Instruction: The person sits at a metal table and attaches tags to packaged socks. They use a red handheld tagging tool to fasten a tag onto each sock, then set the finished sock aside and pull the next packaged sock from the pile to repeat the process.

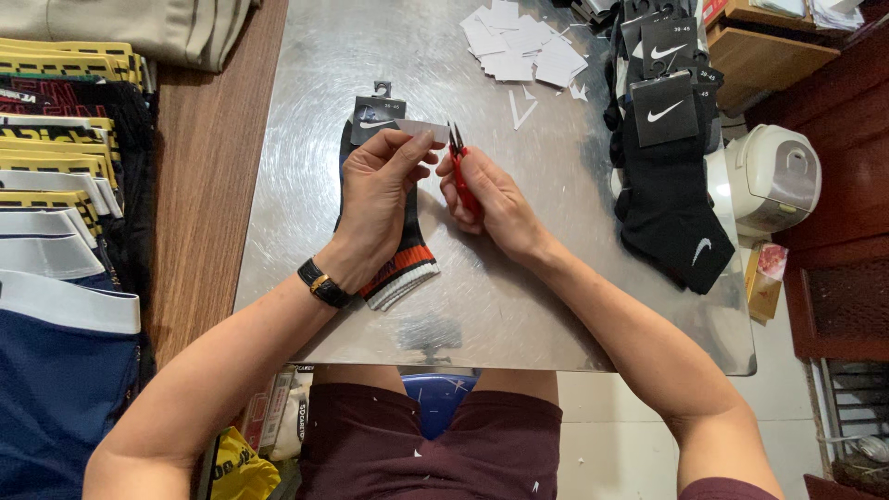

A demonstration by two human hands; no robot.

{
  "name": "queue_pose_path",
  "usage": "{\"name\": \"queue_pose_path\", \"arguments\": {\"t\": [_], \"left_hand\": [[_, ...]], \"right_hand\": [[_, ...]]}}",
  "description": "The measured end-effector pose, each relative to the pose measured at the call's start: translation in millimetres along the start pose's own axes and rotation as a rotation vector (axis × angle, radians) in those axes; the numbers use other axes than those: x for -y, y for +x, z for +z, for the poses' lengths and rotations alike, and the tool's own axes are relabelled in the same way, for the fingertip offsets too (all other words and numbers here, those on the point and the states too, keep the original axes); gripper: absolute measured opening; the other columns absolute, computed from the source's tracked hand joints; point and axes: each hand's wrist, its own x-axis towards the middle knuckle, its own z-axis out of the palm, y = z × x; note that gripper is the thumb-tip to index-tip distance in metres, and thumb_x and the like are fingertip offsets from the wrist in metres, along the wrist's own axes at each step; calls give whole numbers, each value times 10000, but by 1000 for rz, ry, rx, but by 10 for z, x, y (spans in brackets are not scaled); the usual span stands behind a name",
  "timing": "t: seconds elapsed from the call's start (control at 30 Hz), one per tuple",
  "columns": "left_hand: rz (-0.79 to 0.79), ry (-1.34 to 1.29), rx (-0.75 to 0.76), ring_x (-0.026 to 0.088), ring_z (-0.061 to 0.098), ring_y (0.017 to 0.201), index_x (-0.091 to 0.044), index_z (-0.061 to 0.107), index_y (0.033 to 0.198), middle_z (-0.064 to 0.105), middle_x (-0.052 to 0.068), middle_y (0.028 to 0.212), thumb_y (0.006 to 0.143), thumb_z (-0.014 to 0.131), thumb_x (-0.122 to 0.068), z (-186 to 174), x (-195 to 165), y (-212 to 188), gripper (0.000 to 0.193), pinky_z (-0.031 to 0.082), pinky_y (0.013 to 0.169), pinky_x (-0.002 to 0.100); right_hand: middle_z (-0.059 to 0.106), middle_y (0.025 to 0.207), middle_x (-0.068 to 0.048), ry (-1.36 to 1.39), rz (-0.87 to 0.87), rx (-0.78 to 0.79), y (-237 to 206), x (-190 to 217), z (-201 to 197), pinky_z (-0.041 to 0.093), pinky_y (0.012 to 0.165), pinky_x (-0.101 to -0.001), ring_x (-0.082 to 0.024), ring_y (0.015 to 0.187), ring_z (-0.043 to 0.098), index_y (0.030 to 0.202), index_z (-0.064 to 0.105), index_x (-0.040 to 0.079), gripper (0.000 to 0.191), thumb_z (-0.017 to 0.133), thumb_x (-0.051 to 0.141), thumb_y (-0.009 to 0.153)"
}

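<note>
My left hand (380, 190) pinches a small white paper tag (421, 129) above a dark sock with an orange and white striped cuff (403, 264) that lies on the metal table (306, 185). A black card hanger (378, 109) sits at the sock's far end. My right hand (491, 199) grips small red snips (460, 171), whose blades point up at the tag's right edge. A black wristband sits on my left wrist.
A stack of black socks with card hangers (667, 157) lies at the table's right. White paper scraps (523, 46) are piled at the far middle. Folded striped and blue garments (60, 213) fill the left. A white appliance (773, 176) stands beyond the right edge.
</note>
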Motion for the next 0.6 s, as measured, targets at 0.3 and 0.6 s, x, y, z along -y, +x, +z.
{"name": "queue_pose_path", "arguments": {"t": [0.3, 0.6], "left_hand": [[21, -57, 39, 113, 676, 906, -73, 735, 999, 754, 57, 999, 987, 721, -161, 10, 36, -34, 89, 553, 873, 289], [24, -72, 30, 116, 686, 895, -83, 727, 979, 755, 56, 974, 993, 723, -153, -5, 81, -30, 71, 560, 871, 289]], "right_hand": [[531, 860, 25, -27, -30, 42, 12, -51, -5, 379, 564, -201, -51, 649, 430, 1210, 529, 110, 334, 384, 404, 1149], [511, 830, 23, -19, 6, 28, 25, -71, -21, 377, 542, -196, -54, 618, 422, 1190, 534, 112, 318, 392, 393, 1141]]}}
